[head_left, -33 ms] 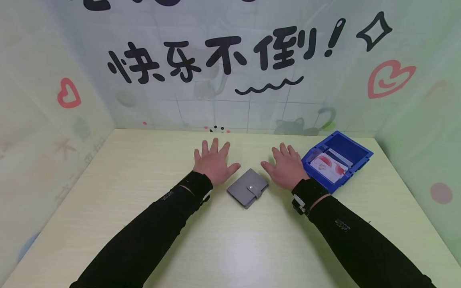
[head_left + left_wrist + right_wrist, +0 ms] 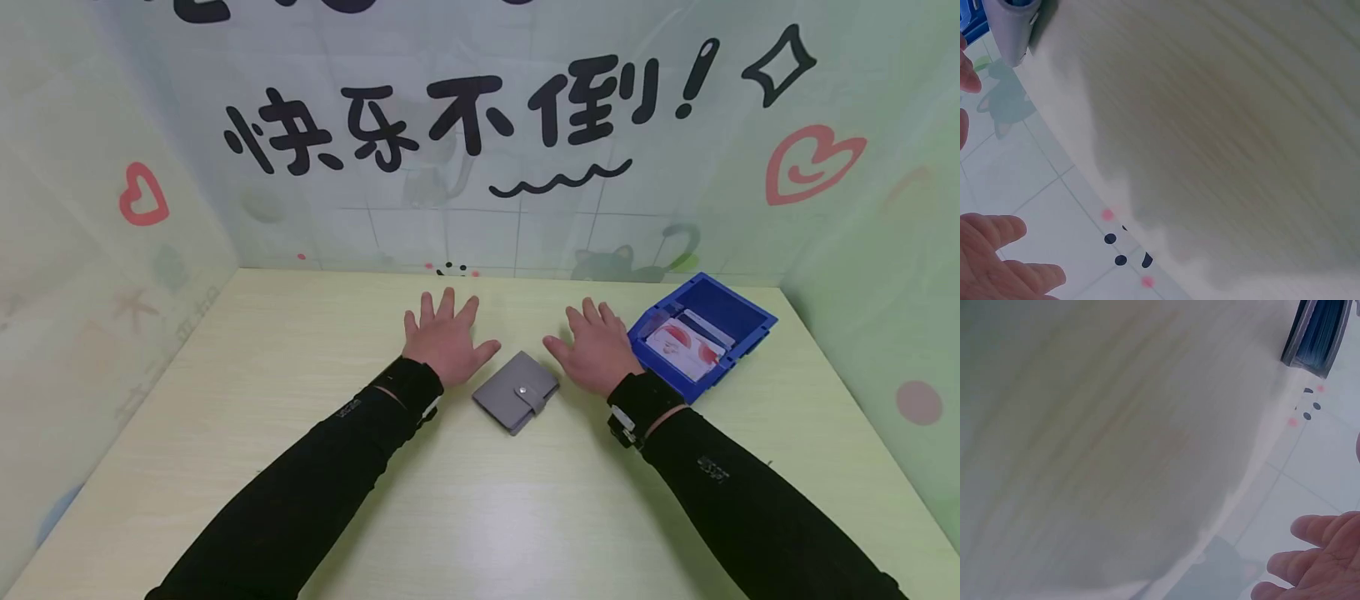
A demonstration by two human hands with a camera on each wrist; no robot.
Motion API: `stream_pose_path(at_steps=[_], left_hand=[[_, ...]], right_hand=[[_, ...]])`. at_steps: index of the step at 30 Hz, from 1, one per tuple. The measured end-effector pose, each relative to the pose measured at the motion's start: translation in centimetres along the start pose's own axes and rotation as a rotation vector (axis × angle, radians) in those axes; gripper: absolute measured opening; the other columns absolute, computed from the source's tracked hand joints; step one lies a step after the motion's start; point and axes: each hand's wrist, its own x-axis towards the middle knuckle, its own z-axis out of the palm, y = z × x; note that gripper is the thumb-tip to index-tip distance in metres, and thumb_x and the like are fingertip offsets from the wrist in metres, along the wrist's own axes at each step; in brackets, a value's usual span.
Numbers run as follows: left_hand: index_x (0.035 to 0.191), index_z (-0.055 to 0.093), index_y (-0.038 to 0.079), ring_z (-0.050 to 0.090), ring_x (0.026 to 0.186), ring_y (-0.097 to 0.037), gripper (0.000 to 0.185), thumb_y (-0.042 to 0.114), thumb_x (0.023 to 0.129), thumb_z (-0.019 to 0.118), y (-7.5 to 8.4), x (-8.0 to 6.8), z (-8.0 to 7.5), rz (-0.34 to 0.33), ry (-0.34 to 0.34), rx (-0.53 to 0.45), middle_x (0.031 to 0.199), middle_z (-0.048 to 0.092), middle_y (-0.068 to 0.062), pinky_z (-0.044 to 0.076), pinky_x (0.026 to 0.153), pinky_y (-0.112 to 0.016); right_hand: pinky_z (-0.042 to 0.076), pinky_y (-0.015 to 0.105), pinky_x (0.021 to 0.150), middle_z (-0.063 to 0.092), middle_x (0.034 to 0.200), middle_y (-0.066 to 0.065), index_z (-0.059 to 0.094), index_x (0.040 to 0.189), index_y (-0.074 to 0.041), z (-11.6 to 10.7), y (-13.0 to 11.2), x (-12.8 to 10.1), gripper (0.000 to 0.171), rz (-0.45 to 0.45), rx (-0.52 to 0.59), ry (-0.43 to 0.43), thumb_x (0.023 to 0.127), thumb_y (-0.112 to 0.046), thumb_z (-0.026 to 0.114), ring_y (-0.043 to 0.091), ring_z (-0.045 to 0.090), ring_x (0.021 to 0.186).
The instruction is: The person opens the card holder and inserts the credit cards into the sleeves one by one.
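Observation:
A grey card holder (image 2: 507, 395) with a snap strap lies on the table between the two hands. Its end, with bluish leaves between the covers, shows in the right wrist view as the card holder (image 2: 1315, 337). My left hand (image 2: 444, 343) is held palm down at its upper left, fingers spread and holding nothing. On the other side, my right hand (image 2: 597, 350) is also palm down with straight fingers, between the card holder and a blue plastic box (image 2: 752, 327). Several cards (image 2: 682, 346) lie inside that box, one white with red pictures.
The pale wooden table (image 2: 247, 367) meets a printed cloth backdrop (image 2: 480, 225) along its far edge. Similar cloth hangs at the left and right sides. Black sleeves and wrist straps (image 2: 411, 385) cover both forearms.

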Motion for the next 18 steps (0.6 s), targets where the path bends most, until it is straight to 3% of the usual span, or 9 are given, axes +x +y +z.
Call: stream_pose_path(at_steps=[5,10,18], left_hand=[[0.168,0.028,0.022,0.006,0.162,-0.051,0.081,0.064,0.103,0.052,0.2,-0.1,0.0,0.001,0.001,-0.006,0.176,0.014,-0.019,0.014,0.125,-0.072],[0.168,0.028,0.023,0.006,0.162,-0.05,0.08,0.064,0.103,0.051,0.3,-0.2,-0.1,0.0,-0.007,-0.009,0.176,0.014,-0.019,0.013,0.125,-0.072],[0.168,0.028,0.021,0.007,0.162,-0.049,0.078,0.06,0.105,0.05,0.7,-0.8,-0.2,0.012,-0.031,-0.045,0.176,0.016,-0.019,0.014,0.126,-0.07]], right_hand=[[0.012,0.064,0.129,0.023,0.169,0.033,0.037,0.158,0.008,-0.1,0.0,-0.2,0.073,-0.01,-0.006,0.015,0.11,-0.047,0.047,0.052,0.016,0.159],[0.012,0.057,0.131,0.036,0.165,0.031,0.043,0.154,0.009,-0.4,-0.3,-0.4,0.068,-0.031,-0.018,0.023,0.111,-0.043,0.046,0.047,0.023,0.159],[0.028,0.058,0.126,0.054,0.153,0.025,0.055,0.148,0.004,-1.3,-1.7,-1.1,0.057,0.008,0.058,0.005,0.111,-0.039,0.047,0.045,0.04,0.15]])
